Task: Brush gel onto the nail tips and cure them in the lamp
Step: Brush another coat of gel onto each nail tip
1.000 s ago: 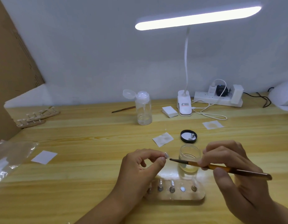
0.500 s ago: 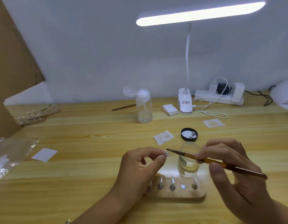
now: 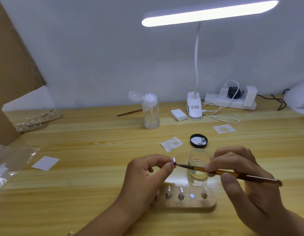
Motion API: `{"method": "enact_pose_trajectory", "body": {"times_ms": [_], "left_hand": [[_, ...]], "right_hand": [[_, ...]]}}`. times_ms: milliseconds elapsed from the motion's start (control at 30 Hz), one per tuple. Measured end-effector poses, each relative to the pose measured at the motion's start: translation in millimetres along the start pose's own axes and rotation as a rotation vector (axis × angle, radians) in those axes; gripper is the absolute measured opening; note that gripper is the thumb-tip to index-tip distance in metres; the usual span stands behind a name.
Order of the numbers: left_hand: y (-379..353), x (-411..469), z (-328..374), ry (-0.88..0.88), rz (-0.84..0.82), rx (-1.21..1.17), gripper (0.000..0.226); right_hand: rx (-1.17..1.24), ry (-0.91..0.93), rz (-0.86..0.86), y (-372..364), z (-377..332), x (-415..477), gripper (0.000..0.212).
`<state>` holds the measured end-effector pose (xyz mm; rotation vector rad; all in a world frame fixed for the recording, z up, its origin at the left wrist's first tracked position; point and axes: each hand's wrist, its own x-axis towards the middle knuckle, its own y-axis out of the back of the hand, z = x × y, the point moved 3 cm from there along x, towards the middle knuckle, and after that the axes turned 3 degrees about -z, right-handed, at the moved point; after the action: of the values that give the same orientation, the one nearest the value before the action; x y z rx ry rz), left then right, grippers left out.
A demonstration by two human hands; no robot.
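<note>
2 hands meet low in the middle of the frame, above a wooden table (image 3: 79, 176). The left hand (image 3: 144, 176) curls its thumb and forefinger together and pinches a small silvery nail tip (image 3: 173, 160); its other fingers fold loosely toward the palm. The right hand (image 3: 241, 183), lower right, grips a brush (image 3: 199, 168) like a pen between its thumb and bent fingers. The amber handle slants down to the right, and the dark bristles touch the tip's lower edge.

Just behind the brush stands an open glass jar (image 3: 199, 155) with a little clear liquid at the bottom. Its black lid (image 3: 190, 141) lies upturned just above it in the frame, with small metal bits inside. Below the hands a pale stand (image 3: 190, 204) carries a row of pegs, 2 of them upright with silvery tips; the left wrist hides its left end.

3 white squares of paper lie on the table: 1 (image 3: 171, 144) left of the lid, 1 (image 3: 224, 128) at centre right, 1 (image 3: 45, 163) at the left beside a clear bag (image 3: 9, 164). Near the wall stand a clear bottle (image 3: 151, 113) with its cap flipped open, a 2nd brush (image 3: 130, 112), a white block (image 3: 179, 114), a lit desk lamp (image 3: 209, 13) and a power strip (image 3: 229, 103). More stands (image 3: 37, 120) sit at the middle left. At the right edge a white dome (image 3: 299, 99), possibly the curing lamp, is cut off by the frame and lies well apart from the hands.
</note>
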<state>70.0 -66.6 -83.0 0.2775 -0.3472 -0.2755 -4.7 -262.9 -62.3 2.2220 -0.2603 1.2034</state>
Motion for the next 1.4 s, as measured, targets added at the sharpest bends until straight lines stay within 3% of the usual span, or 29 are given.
{"method": "enact_pose_trajectory", "body": {"times_ms": [133,667,867,1400], "left_hand": [[0.1,-0.2,1.0,0.0,-0.007,0.003,0.011],[-0.1,0.5,1.0,0.015,-0.002,-0.002,0.013],[0.7,-0.4,3.3,0.022,0.011,-0.019,0.018],[-0.5,1.5,1.5,-0.014,0.0,-0.02,0.006]], "right_hand": [[0.006,-0.038,0.034,1.9,1.4,-0.2,0.033],[-0.041,-0.037,0.03,-1.4,0.7,0.3,0.032],[0.046,-0.032,0.023,-2.2,-2.2,-1.6,0.035],[0.018,-0.056,0.05,0.6,-0.4,1.0,0.033]]}}
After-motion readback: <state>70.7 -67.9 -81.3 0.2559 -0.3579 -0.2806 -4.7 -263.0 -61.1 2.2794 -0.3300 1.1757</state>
